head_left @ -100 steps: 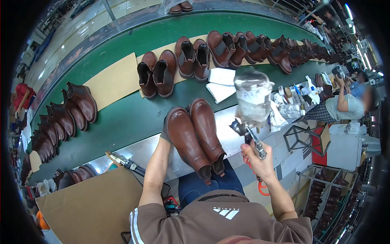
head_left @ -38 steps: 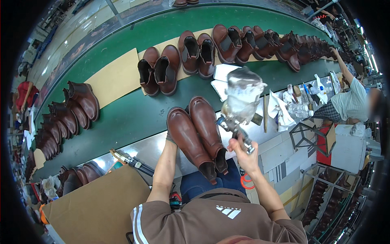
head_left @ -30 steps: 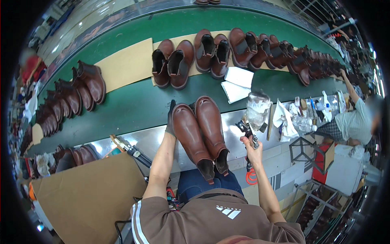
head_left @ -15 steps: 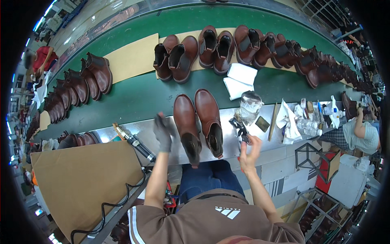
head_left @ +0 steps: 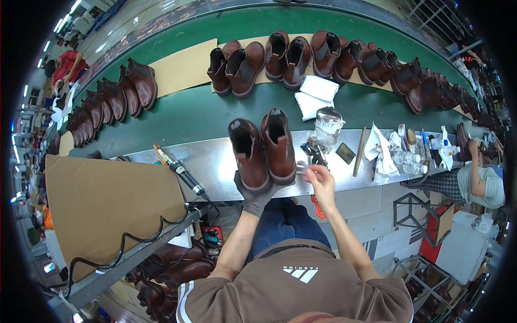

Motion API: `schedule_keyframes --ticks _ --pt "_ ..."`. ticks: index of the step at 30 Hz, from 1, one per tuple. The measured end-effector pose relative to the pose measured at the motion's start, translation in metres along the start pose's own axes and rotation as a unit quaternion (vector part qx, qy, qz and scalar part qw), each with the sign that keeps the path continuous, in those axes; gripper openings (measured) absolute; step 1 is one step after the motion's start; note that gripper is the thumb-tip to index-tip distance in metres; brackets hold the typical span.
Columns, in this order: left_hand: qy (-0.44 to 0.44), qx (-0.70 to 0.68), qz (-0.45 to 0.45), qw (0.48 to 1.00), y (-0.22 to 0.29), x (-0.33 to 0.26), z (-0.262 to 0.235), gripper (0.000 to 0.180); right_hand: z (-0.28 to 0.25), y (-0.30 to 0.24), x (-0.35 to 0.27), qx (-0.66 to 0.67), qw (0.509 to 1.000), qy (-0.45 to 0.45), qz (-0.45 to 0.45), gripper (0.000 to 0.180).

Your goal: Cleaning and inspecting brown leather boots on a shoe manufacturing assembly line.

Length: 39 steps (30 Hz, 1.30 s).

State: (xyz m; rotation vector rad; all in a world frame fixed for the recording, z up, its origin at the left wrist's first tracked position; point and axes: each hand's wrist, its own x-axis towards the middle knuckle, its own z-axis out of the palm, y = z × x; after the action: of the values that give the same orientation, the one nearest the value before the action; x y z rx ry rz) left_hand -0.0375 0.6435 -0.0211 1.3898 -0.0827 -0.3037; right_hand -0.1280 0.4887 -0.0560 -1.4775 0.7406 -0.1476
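Observation:
A pair of brown leather ankle boots, the left boot and the right boot, stands close together at the bench's near edge, openings facing up and away, toes toward me. My left hand, in a grey glove, is closed around their toe ends from below. Bare, my right hand is just right of the right boot, fingers pinched on a small, pale, blurred object I cannot make out. Red loops show below that hand; whether it holds them is unclear.
Brown boots line the green belt. On the metal ledge lie a black hand tool, black clips, a plastic-wrapped bundle, white cloth and bottles. Cardboard stands left; a co-worker is right.
The boots have been turned round, toes now toward me. My left hand has come in from their left and taken hold. My right hand has moved left, away from the black clips.

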Motion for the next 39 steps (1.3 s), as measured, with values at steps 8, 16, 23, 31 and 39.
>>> schedule_keyframes --ticks 8,16,23,31,39 --pt "-0.1 -0.685 -0.239 0.681 0.021 0.024 0.004 0.074 -0.034 0.055 0.063 -0.212 0.968 0.054 -0.124 0.036" --pt "-0.085 -0.659 -0.212 0.717 0.028 0.03 0.006 0.075 -0.049 -0.079 -0.03 -0.053 0.988 -0.024 -0.146 0.016" --pt "-0.099 -0.642 -0.202 0.733 0.025 0.035 0.014 0.075 -0.065 -0.163 -0.067 -0.217 0.935 -0.105 -0.259 0.026" --pt "-0.112 -0.641 -0.189 0.735 0.019 0.035 0.013 0.075 -0.062 -0.166 -0.071 -0.187 0.93 -0.077 -0.307 0.029" --pt "-0.135 -0.618 -0.176 0.754 0.016 0.03 0.012 0.068 -0.011 -0.152 -0.051 -0.175 0.921 -0.083 -0.338 0.031"
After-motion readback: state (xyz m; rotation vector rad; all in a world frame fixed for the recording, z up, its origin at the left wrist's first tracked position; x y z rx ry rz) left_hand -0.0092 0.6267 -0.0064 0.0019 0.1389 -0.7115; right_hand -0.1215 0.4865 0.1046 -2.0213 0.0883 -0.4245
